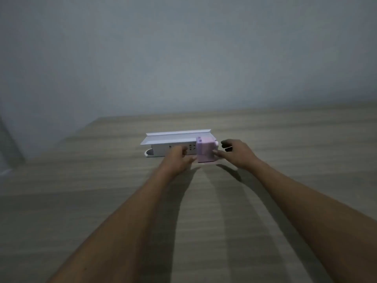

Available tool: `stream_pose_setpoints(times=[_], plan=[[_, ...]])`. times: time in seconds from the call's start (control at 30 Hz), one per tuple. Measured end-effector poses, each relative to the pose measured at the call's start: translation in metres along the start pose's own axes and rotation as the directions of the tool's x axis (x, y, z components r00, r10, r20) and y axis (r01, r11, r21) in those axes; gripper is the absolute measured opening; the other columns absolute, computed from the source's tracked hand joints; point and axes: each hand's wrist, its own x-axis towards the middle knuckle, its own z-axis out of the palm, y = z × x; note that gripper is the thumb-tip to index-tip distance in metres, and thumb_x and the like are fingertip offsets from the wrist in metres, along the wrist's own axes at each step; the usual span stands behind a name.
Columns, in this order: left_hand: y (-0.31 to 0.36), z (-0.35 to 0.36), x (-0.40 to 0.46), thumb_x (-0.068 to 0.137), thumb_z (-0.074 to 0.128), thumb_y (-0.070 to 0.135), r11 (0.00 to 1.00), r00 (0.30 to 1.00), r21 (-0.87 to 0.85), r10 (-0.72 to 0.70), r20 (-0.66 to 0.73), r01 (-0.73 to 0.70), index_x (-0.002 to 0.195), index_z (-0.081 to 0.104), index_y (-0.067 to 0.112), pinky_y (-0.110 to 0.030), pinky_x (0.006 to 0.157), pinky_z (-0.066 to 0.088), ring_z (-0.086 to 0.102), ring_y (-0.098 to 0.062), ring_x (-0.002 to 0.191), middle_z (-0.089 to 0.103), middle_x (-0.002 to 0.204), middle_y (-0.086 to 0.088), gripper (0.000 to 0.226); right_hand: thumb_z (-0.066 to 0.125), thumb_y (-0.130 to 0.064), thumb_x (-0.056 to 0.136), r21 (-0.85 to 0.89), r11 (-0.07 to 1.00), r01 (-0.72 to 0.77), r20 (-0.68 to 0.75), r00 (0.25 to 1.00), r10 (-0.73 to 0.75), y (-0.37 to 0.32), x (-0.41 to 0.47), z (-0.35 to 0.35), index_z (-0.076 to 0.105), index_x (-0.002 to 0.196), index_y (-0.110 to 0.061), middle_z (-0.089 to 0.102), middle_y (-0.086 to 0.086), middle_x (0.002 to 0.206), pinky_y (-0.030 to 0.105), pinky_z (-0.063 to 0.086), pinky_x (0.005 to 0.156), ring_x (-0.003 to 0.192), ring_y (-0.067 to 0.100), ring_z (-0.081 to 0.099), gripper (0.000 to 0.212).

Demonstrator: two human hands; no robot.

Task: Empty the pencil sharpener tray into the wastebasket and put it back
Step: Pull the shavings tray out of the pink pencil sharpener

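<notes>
While reaching out over the wooden bench (204, 221), looks like the very start of the job. Left hand (179, 158) up against the left side of the little pink pencil sharpener (206, 151), fingers curled in; too blurry to tell whether gripping it or just touching it. Right hand (236, 154) on the other side, spread open, thumb tip touching the right face of the sharpener, the other fingers loose in the air and holding nothing. Hands apart, then, one on each side, with the sharpener between them. Sharpener standing upright on the bench, just in front of a white power strip (163, 150) and a long white box (175, 136), close to the far edge by the grey wall (183, 58). No tray out in either hand, so most likely not yet pulled out; too small and fuzzy to pick out its front on the pink body. No wastebasket anywhere in view. So nothing done so far, by the look of it. Left to do: hold the sharpener steady, slide the tray out, carry it to the wastebasket, tip the shavings in, and push it back.
</notes>
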Motion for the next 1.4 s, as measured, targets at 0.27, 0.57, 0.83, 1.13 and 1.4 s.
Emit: stream_pose_setpoints(times=[0.27, 0.57, 0.83, 1.13, 1.4], plan=[[-0.005, 0.018, 0.024, 0.092, 0.071, 0.015, 0.979, 0.994, -0.178, 0.104, 0.044, -0.095, 0.127, 0.067, 0.008, -0.012, 0.060, 0.051, 0.068, -0.018, 0.088, 0.074, 0.105, -0.006, 0.037, 0.086, -0.014, 0.078, 0.309, 0.951, -0.007, 0.021, 1.000, 0.001, 0.018, 0.030, 0.020, 0.071, 0.121, 0.000, 0.077, 0.015, 0.110, 0.046, 0.058, 0.095, 0.106, 0.032, 0.073, 0.047], [0.003, 0.013, 0.014, 0.093, 0.069, 0.010, 0.975, 0.996, -0.213, 0.076, 0.046, -0.064, 0.136, 0.059, 0.003, -0.018, 0.069, 0.059, 0.068, -0.024, 0.101, 0.069, 0.122, -0.009, 0.045, 0.087, -0.005, 0.075, 0.392, 0.920, 0.001, 0.025, 1.000, -0.011, 0.015, 0.015, 0.016, 0.070, 0.121, 0.003, 0.076, 0.020, 0.110, 0.045, 0.060, 0.091, 0.106, 0.036, 0.072, 0.049], [0.041, -0.030, -0.048, 0.091, 0.073, 0.016, 0.970, 0.997, -0.236, 0.072, 0.032, -0.063, 0.128, 0.064, 0.001, -0.042, 0.103, 0.052, 0.067, -0.028, 0.115, 0.071, 0.122, -0.015, 0.040, 0.083, -0.001, 0.080, 0.409, 0.912, 0.039, 0.060, 0.996, -0.069, -0.040, -0.049, -0.026, 0.071, 0.116, 0.007, 0.074, 0.027, 0.110, 0.019, 0.058, 0.065, 0.088, 0.026, 0.068, 0.039], [0.071, -0.070, -0.153, 0.090, 0.074, 0.015, 0.964, 0.992, -0.240, 0.124, 0.030, -0.114, 0.126, 0.067, 0.000, -0.025, 0.083, 0.054, 0.069, -0.025, 0.105, 0.073, 0.118, -0.017, 0.039, 0.084, -0.008, 0.080, 0.414, 0.907, 0.082, 0.107, 0.985, -0.138, -0.091, -0.144, -0.053, 0.073, 0.117, 0.002, 0.074, 0.025, 0.114, 0.035, 0.059, 0.079, 0.090, 0.022, 0.068, 0.040], [0.065, -0.068, -0.230, 0.085, 0.079, 0.019, 0.962, 0.993, -0.267, 0.076, 0.091, -0.049, 0.121, 0.070, 0.002, -0.037, 0.094, 0.057, 0.070, -0.030, 0.108, 0.075, 0.114, -0.017, 0.041, 0.082, -0.007, 0.082, 0.420, 0.905, 0.069, 0.173, 0.973, -0.154, -0.096, -0.225, -0.045, 0.072, 0.122, -0.004, 0.074, 0.022, 0.115, 0.050, 0.058, 0.092, 0.094, 0.023, 0.069, 0.041]])
